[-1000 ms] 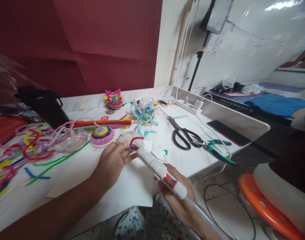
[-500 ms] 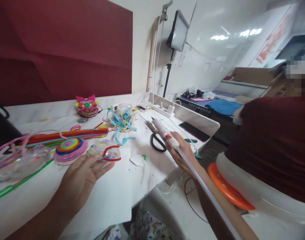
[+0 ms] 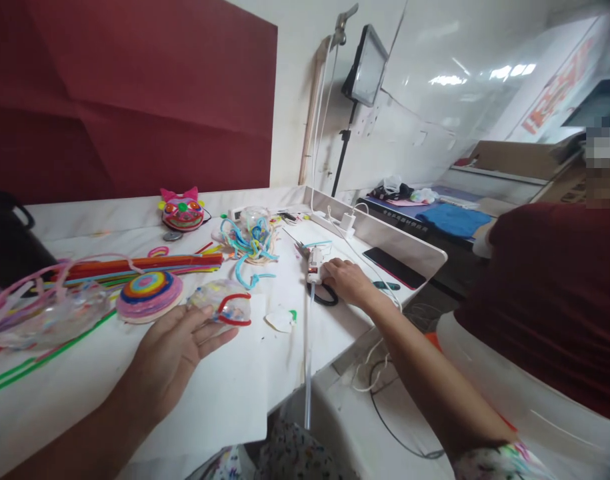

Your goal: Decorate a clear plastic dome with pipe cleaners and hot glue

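Plastic shape, clear, with a bent red strip on it, sits pinched in the left hand over the bench, mostly uncovered, so seemingly barely begun; the right hand touches the glue gun, grip unclear.

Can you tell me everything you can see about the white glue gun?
The glue gun is white and looks like plastic, with a small red patch near its back. A long, clear, straight stick comes out of the back toward the person and reaches past the edge of the table. The front points away from the person, among the black-handled scissors. The fingers of the right hand are at its right side. Its tip is too small to make out.
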Available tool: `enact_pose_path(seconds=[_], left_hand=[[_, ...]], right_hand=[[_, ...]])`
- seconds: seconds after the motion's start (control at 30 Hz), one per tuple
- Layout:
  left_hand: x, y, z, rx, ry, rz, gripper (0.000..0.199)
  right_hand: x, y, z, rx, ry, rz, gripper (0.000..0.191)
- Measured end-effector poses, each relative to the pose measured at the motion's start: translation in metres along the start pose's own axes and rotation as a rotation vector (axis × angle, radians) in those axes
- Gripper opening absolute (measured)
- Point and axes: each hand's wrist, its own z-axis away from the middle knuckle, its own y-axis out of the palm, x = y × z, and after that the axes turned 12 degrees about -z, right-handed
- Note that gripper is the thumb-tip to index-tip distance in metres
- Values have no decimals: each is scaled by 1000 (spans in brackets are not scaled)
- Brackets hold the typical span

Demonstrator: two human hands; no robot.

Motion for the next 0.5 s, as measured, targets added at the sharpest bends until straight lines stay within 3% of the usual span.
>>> enact_pose_path(seconds=[0.1,0.2,0.27,0.33,0.5], left_hand=[[-1,2,3,9,-36,-13,23],[-2,4,5,39,-59,-54,19],[-1,4,6,46,-78,-87,17],[0,3,7,73,-94,-108,17],[5,-2,4,158,-65,-131,19]], right_hand=[[23,-11,11,-91,-90,-80,26],[60,-21,25,-221,-455,-520,19],[86,-27,33,-175,-663,-778,13],[108,-29,37,-121,-782,-879,11],[133,-25,29,-57,-881,-860,10]])
